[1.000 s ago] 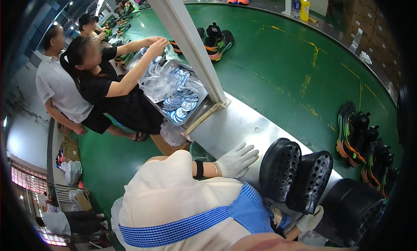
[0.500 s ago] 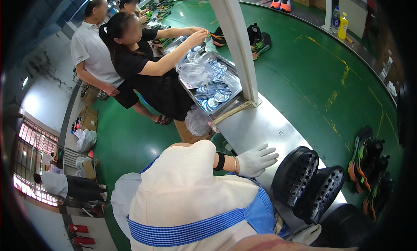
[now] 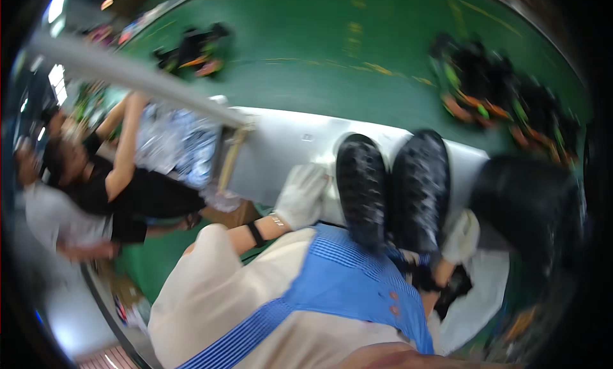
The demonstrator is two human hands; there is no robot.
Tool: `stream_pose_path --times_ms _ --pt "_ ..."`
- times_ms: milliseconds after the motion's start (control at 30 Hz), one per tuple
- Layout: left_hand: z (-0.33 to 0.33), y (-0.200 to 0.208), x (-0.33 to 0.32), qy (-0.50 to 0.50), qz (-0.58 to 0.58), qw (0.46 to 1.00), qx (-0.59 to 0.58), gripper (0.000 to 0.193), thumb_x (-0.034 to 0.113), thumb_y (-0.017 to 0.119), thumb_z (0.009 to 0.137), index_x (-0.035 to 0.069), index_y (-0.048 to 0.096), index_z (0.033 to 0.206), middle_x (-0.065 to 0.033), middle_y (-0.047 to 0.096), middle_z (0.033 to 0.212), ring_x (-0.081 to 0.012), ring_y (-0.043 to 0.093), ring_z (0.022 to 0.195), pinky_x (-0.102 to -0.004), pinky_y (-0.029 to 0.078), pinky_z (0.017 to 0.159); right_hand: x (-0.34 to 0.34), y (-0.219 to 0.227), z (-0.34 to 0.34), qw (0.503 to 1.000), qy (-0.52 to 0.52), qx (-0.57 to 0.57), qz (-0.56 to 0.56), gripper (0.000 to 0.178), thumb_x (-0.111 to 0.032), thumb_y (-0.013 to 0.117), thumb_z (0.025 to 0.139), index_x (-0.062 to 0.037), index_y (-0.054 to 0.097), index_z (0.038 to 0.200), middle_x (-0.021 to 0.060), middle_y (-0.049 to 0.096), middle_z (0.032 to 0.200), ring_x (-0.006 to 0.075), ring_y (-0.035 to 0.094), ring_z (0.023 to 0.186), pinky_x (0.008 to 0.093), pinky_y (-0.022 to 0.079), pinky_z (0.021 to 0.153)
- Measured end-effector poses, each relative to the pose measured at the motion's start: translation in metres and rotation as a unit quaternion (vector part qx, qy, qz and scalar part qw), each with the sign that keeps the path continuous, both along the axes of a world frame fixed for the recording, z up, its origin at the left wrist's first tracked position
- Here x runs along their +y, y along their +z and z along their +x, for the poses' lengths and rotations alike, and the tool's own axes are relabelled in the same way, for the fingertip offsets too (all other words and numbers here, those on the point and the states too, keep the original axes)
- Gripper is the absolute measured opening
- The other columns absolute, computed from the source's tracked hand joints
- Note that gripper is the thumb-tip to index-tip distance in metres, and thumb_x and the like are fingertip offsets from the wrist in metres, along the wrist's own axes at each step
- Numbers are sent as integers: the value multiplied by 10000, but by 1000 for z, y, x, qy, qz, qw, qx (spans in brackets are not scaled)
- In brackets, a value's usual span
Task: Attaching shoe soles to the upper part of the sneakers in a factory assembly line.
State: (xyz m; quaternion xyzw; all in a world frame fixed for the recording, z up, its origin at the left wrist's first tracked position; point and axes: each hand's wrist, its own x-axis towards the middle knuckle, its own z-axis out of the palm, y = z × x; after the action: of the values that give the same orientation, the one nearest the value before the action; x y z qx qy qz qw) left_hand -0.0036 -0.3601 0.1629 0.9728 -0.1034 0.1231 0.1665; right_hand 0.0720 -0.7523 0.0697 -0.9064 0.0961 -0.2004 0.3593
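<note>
My left hand (image 3: 302,197), in a white glove, lies on the metal table (image 3: 274,145) with its fingers stretched out and holds nothing. Just right of it is a pair of black shoe-shaped pieces, a left one (image 3: 361,187) and a right one (image 3: 418,190), side by side with their tops blurred. My gloved right hand (image 3: 461,238) is low beside the right piece. Its fingers are smeared and partly hidden, so I cannot see whether it grips anything. A blue checked apron (image 3: 357,286) covers my front.
Beyond the table runs a green surface with black-and-orange shoes at the right (image 3: 472,81) and far left (image 3: 198,49). A large black rounded object (image 3: 523,209) stands right of my right hand. A slanted white post (image 3: 140,81) crosses at left, near a person in black (image 3: 96,177) and plastic-wrapped items (image 3: 179,142).
My view has swung to the right, so people and post now sit further left. My right hand has come more into view beside the black pieces. The left hand still lies on the table.
</note>
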Motion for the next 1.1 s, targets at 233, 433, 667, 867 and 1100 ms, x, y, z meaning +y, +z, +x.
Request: stream_pose_path --times_ms 233,433,667,867,1100 --pt "-7 -30 -1 -26 25 999 17 470 113 593 722 -45 586 1165 -211 532 1312 -381 451 1269 -564 306 1085 11 35 2 993 -31 20 -109 142 -150 600 902 -52 687 954 140 684 927 326 645 864 404 509 776" --pt "-10 -29 -3 -10 23 999 27 484 126 608 726 -29 585 1184 -199 523 1346 -383 442 1294 -567 297 1095 11 38 2 991 -53 26 -122 115 -142 612 892 -66 690 928 121 689 919 304 654 862 391 516 774" --pt "-6 -36 4 -46 -7 999 21 518 156 626 716 -37 573 1193 -224 516 1342 -402 437 1301 -570 290 1093 -1 0 -13 990 -64 2 -129 213 -242 576 907 -86 707 972 141 693 961 321 649 911 410 515 818" --pt "-8 -45 7 -53 21 998 -3 503 129 548 746 -61 557 1212 -237 531 1308 -390 464 1284 -546 322 1078 21 43 0 989 -72 30 -123 160 -236 560 872 -123 671 852 119 651 796 322 636 791 443 502 704" --pt "51 10 -6 -9 -720 658 223 563 234 386 1010 -3 249 1502 -137 404 1469 -239 436 1317 -380 353 1105 18 43 -5 990 -76 47 -107 171 -236 535 886 -120 660 876 126 652 826 315 638 811 426 502 696"
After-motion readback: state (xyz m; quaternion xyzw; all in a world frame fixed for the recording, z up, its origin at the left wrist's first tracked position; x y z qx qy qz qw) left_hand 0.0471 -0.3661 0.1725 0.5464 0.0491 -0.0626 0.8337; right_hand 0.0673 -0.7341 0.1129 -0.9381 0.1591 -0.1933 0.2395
